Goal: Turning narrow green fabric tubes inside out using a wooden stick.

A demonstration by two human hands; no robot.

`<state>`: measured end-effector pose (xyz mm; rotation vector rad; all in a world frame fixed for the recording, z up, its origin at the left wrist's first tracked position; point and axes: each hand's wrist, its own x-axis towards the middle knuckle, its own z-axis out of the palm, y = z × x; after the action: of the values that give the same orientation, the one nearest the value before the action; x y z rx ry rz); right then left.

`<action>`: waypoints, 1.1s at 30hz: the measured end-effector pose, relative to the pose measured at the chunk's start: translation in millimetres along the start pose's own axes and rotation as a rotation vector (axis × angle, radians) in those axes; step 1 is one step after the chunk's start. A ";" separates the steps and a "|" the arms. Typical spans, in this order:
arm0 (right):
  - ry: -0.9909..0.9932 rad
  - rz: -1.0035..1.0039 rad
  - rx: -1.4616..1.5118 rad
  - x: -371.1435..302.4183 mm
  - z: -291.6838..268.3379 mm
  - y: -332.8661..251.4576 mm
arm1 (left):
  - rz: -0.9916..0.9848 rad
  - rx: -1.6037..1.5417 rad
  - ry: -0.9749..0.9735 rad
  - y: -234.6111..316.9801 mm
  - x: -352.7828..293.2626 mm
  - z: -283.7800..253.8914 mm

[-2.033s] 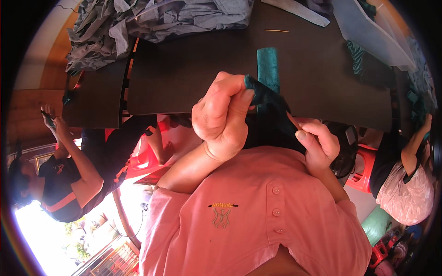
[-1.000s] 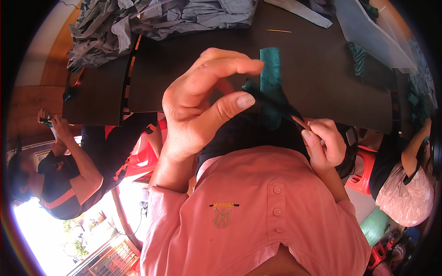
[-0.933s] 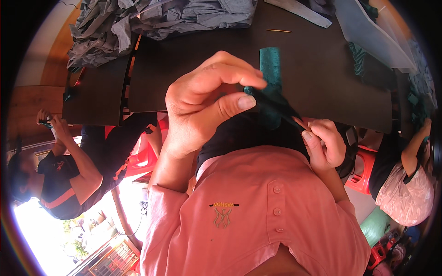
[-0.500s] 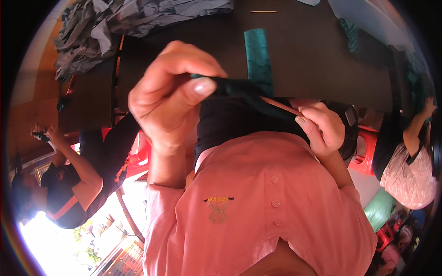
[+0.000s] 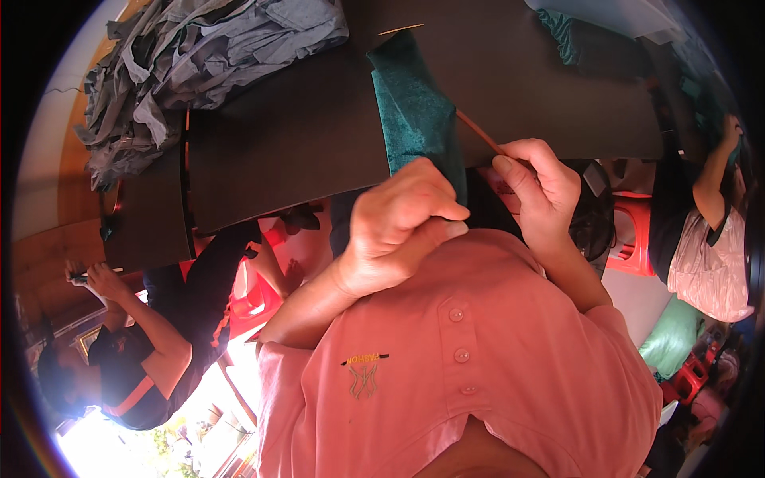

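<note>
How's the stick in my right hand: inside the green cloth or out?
At least partly out: bare brown stick shows between right hand and green cloth; beyond that, cannot tell.

There is 1 left hand (image 5: pixel 404 227) and 1 right hand (image 5: pixel 543 187), making 2. There is 1 brown stick (image 5: pixel 480 133), 1 yellow strip (image 5: pixel 401 29), 1 gray fabric heap (image 5: pixel 239 60) and 1 pale green bundle (image 5: pixel 673 334). Teal cloths (image 5: pixel 410 111) number at least 2; folds obscure the exact count. There are 3 shirt buttons (image 5: pixel 461 356), 2 co-workers (image 5: pixel 131 374) and at least 2 red stools (image 5: pixel 629 239).
</note>
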<state>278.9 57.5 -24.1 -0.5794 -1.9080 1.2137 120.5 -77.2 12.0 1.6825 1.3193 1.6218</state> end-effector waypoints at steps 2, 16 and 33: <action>0.028 0.029 0.085 -0.8 -0.7 -2.0 | 0.000 -0.001 -0.012 -10.4 -4.8 7.3; 0.079 -0.398 -0.155 -1.5 -7.8 -0.9 | -0.317 -0.289 0.456 12.1 41.8 -27.4; -0.016 -0.165 0.142 -11.1 -8.6 11.2 | -0.363 -0.449 0.488 -6.8 27.6 -12.3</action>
<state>292.1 59.1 -36.3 -0.3315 -1.8261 1.2374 102.6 -54.3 22.6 0.7638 1.2480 1.9756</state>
